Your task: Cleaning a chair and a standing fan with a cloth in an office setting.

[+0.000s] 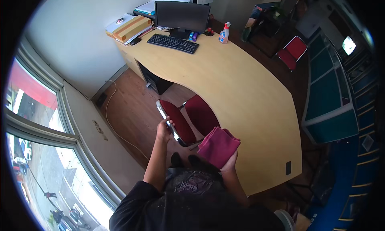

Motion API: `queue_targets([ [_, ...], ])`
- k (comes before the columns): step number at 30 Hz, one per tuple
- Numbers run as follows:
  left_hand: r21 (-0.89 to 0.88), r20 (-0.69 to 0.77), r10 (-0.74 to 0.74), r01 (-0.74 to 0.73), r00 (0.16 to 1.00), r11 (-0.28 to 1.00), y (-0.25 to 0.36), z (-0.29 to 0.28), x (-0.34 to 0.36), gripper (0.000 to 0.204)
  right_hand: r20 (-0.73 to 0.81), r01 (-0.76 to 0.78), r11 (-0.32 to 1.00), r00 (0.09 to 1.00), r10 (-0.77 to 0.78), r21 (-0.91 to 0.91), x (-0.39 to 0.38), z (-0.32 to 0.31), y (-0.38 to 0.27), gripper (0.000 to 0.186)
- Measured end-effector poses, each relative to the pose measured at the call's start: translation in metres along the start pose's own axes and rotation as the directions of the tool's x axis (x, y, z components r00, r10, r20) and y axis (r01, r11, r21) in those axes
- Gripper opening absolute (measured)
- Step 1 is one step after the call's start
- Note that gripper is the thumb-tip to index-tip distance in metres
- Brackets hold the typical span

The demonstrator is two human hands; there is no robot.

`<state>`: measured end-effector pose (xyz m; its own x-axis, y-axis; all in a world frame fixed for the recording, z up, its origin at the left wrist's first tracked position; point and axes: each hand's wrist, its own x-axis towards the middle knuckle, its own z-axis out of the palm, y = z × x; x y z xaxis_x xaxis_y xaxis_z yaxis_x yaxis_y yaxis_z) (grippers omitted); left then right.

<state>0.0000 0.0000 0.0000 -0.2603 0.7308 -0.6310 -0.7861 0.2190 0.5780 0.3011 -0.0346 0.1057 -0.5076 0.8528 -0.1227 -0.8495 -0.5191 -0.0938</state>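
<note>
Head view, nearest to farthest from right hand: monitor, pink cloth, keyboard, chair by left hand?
1. Pink cloth: in right hand.
2. Chair: leftward, at left hand.
3. Keyboard: far end of desk.
4. Monitor: behind keyboard.

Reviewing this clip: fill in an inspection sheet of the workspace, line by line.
Surface: pale wood-look desk with curved edges.
Things in use: folded magenta cloth; red chair at the desk's inner curve.
Clutter: monitor, keyboard, mouse, spray bottle and cardboard box toward the far end.
Hands: left hand grips the chair's back frame; right hand holds the cloth.
Cables: white cable along the floor at left.
Surroundings: windows left, green partitions right.
</note>
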Motion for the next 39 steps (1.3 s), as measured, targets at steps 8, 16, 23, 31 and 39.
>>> queue_targets([
  [8, -0.080, -0.236, 0.210, -0.234, 0.949, 0.969, 0.037, -0.104, -0.050, 0.018, -0.147, -0.145, 0.986, 0.980, 0.133, -0.078, 0.012, -0.022, 0.002, 0.072],
  [16, 0.243, -0.262, 0.407, -0.348, 0.875, 0.905, 0.025, -0.125, -0.110, 0.010, -0.223, -0.321, 0.947, 0.925, 0.308, -0.022, 0.028, -0.029, 0.004, 0.067],
  [23, 0.373, -0.355, 0.420, -0.285, 0.835, 0.883, 0.036, -0.133, -0.119, 0.011, -0.211, -0.446, 0.894, 0.878, 0.430, -0.035, 0.042, -0.036, 0.003, 0.072],
  [31, 0.581, -0.451, 0.521, -0.205, 0.725, 0.788, 0.100, -0.227, -0.106, 0.019, -0.143, -0.485, 0.873, 0.868, 0.476, -0.037, 0.047, -0.013, 0.020, 0.067],
  [39, 0.929, -0.359, 0.900, 0.007, 0.246, 0.369, 0.108, -0.259, -0.080, 0.029, -0.294, -0.535, 0.836, 0.824, 0.485, -0.120, 0.041, -0.030, 0.062, 0.066],
])
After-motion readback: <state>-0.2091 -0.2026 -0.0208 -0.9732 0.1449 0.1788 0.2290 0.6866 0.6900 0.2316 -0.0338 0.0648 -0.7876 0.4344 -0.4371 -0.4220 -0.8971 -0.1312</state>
